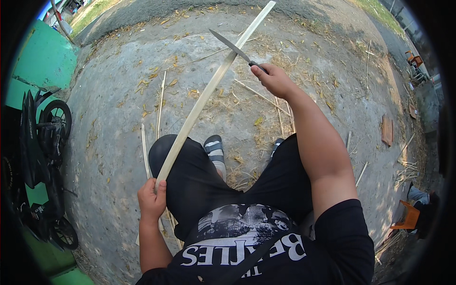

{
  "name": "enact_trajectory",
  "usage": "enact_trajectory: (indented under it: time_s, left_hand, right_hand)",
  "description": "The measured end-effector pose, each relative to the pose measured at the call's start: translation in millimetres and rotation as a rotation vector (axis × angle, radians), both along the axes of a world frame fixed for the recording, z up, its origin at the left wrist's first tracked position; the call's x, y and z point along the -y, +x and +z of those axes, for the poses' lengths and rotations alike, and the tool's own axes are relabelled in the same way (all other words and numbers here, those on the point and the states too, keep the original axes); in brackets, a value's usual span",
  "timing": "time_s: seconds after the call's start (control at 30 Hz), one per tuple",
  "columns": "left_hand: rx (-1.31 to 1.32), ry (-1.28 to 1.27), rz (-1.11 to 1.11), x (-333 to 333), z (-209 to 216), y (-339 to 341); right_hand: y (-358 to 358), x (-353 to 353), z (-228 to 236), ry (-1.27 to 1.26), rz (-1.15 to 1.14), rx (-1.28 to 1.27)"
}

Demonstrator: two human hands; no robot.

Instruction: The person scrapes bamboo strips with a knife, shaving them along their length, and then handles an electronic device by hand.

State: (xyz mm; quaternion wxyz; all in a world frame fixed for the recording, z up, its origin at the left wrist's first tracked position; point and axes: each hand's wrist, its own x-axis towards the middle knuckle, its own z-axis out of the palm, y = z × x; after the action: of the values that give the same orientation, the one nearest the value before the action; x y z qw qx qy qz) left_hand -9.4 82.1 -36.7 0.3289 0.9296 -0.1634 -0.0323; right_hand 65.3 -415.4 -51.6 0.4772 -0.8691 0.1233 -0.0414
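A long pale bamboo strip [197, 109] slants from my left thigh up to the far right over the ground. My left hand [152, 198] is closed round its near end, beside my left knee. In my right hand [275, 81], a knife [228, 43] with a dark handle is held out at arm's length. Its grey blade crosses the strip toward the far end, the tip pointing away to the left. Blade and strip seem to touch there, though I cannot tell whether the edge is cutting in.
Thin strips [161, 99] and curly shavings [280, 71] lie on the concrete ground [114, 118], among dry yellow leaves. A motorcycle [42, 166] stands at the left by a green wall [47, 54]. Toward the right are a brick [387, 130] and an orange chair [407, 216] near another person.
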Motion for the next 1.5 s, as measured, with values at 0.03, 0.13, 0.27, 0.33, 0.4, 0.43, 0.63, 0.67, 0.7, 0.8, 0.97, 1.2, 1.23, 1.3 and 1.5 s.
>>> enact_trajectory:
  time_s: [0.03,0.13,0.27,0.33,0.4,0.43,0.63,0.67,0.7,0.8,0.97,1.2,1.23,1.3,1.5]
  left_hand:
    - [0.002,-0.002,-0.002,-1.3,0.6,-0.3]
    - [-0.053,-0.031,0.02,-2.4,3.8,-0.6]
    - [-0.078,-0.055,0.033,-4.4,3.6,-1.5]
    - [-0.048,-0.051,0.045,-3.5,2.0,-1.7]
    - [-0.029,-0.047,0.027,1.0,-0.2,1.3]
    - [-0.023,-0.02,0.03,2.4,1.2,2.2]
    - [-0.018,-0.013,0.043,6.5,6.3,6.0]
    - [-0.01,-0.008,0.036,8.5,8.3,5.4]
    - [-0.004,-0.013,0.03,11.5,10.5,5.6]
    - [0.022,-0.002,0.037,14.6,13.9,4.4]
    - [0.016,-0.03,0.06,2.1,3.0,-5.2]
    - [-0.005,0.057,0.05,3.6,5.8,-1.0]
    - [-0.036,0.019,0.062,7.4,5.3,1.1]
    - [-0.073,-0.032,0.078,5.9,1.1,5.3]
    - [-0.063,-0.023,0.085,9.2,-1.1,7.7]
  right_hand:
    - [-2.0,-4.8,2.7,-0.002,-0.002,0.002]
    - [-13.3,-50.8,25.0,-0.077,0.297,-0.072]
    - [-22.4,-91.5,24.0,-0.259,0.622,-0.032]
    - [-12.7,-75.0,23.7,-0.066,0.487,-0.098]
    - [-6.8,-56.9,14.8,-0.133,0.416,-0.098]
    - [-5.0,-53.3,13.2,-0.172,0.364,-0.106]
    - [-16.5,-95.7,26.5,-0.25,0.562,-0.061]
    - [-18.1,-95.2,28.2,-0.255,0.592,-0.072]
    - [-16.6,-91.2,29.0,-0.261,0.585,-0.068]
    - [-9.2,-83.7,4.8,-0.258,0.577,0.017]
    - [-31.3,-115.0,19.2,-0.253,0.571,0.017]
    - [-18.1,-95.4,8.5,-0.319,0.573,-0.092]
    - [-19.7,-100.5,12.1,-0.322,0.543,-0.099]
    - [-20.1,-109.3,21.8,-0.349,0.555,-0.1]
    - [3.5,-82.1,1.4,-0.341,0.386,0.047]
